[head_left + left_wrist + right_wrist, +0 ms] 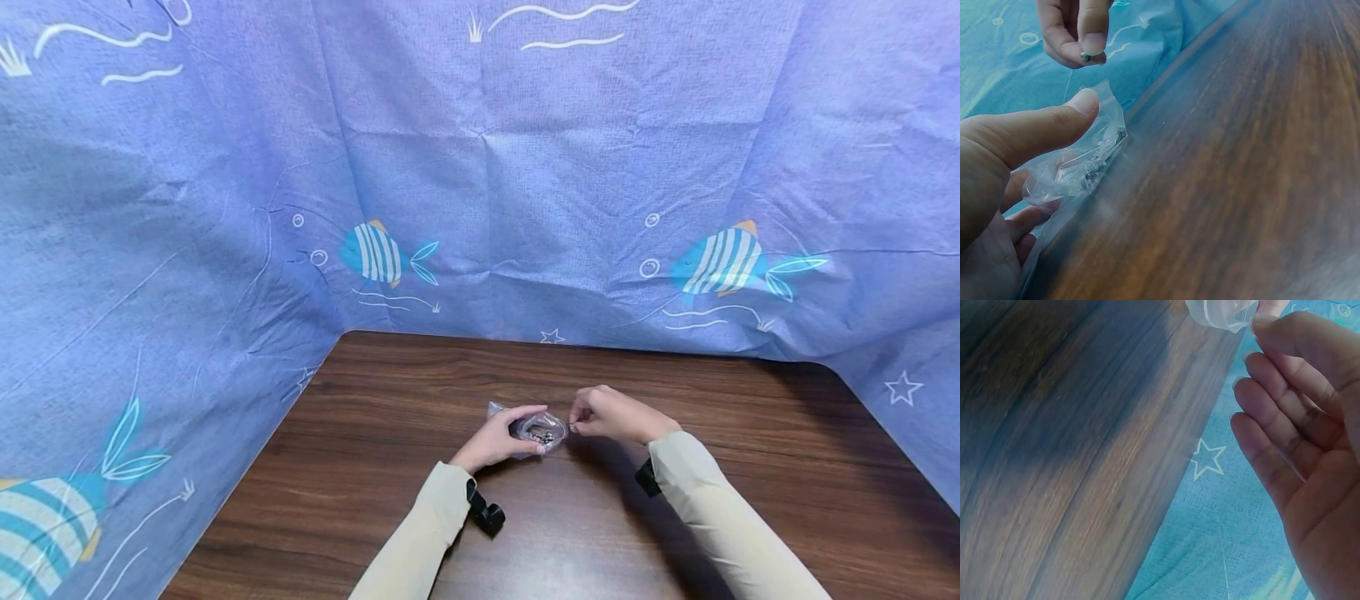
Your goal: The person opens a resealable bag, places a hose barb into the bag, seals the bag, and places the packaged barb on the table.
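Observation:
My left hand point(495, 439) grips a clear plastic bag point(557, 427) around its side, the mouth held wide between thumb and fingers. Inside lie several small shiny metal pieces point(542, 437), bunched low in the bag in the left wrist view. Just right of the bag's mouth, my right hand point(613, 414) pinches one tiny dark metal piece point(1085, 57) between thumb and index fingertip. Its other fingers are loosely curled in the right wrist view, where the bag's edge point(1222, 314) shows beyond the thumb tip. The exact kind of the metal pieces is too small to tell.
Both hands work over a dark brown wood-grain table point(420, 375). A blue fabric curtain point(525, 192) with fish prints hangs behind the table and along its sides. Black straps with small devices point(487, 512) sit on both wrists.

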Motion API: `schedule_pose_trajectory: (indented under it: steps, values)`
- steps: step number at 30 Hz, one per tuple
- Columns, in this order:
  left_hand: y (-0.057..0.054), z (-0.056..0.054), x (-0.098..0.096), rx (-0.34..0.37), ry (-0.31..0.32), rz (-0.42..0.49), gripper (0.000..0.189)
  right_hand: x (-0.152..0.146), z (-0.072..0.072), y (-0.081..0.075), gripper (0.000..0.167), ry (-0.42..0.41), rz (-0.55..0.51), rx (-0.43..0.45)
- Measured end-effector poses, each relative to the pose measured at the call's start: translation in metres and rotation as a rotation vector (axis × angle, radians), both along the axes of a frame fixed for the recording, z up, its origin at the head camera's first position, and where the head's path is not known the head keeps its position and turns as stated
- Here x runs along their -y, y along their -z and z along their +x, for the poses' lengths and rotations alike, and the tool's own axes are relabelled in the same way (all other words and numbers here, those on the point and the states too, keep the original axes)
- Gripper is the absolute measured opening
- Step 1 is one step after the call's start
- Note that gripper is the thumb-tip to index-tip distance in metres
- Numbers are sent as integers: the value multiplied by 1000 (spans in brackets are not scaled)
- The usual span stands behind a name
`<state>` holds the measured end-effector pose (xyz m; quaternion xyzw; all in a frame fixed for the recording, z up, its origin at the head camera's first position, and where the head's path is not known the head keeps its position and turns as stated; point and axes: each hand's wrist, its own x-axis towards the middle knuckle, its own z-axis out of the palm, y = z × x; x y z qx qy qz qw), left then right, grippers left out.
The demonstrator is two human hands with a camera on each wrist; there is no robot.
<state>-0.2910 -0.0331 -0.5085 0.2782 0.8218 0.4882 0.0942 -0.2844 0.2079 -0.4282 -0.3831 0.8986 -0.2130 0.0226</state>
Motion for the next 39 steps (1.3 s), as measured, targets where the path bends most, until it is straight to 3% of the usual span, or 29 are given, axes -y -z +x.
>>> schedule_pose_trajectory:
  steps: [8,26,39]
  values:
    - [-1,0,0,9,-1,-3,63,7,-4,8,6,0,-63,-70]
    - [-3,1,0,36,-2,-1,63,21,-7,14,3,-9,-83,-110]
    - [-3,2,1,30,3,27,62,26,-4,12,4,5,-81,-75]
